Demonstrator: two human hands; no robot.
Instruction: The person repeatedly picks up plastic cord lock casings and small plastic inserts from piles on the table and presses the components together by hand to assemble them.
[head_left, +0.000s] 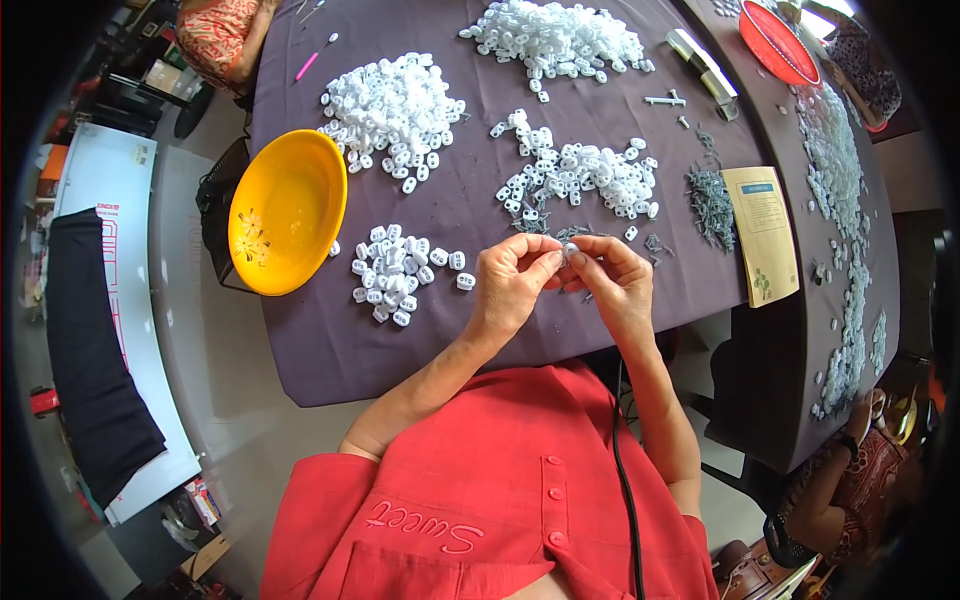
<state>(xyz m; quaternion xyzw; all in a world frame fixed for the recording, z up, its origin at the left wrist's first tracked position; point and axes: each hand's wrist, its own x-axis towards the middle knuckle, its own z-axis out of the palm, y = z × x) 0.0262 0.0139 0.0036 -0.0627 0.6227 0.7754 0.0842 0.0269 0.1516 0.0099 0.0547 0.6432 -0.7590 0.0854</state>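
My left hand point(508, 290) and my right hand point(622, 290) meet above the near edge of the table, fingertips pinched together. Between them is a small whitish plastic piece point(571, 248), mostly covered by the fingers. Just beyond the hands lie loose white plastic pieces with two holes point(600, 170) and some small grey pins point(530, 216). To the left of my left hand sits a small heap of white pieces with dark marks point(395, 272). A pile of grey pins point(711, 207) lies to the right, past my right hand.
A yellow bowl point(285, 215) stands at the left edge. Bigger white heaps point(393, 108) lie farther off, near a pink stick tool point(306, 66). At right are a tan paper packet point(765, 238) and a second table with a red basket point(778, 42). Other people sit around.
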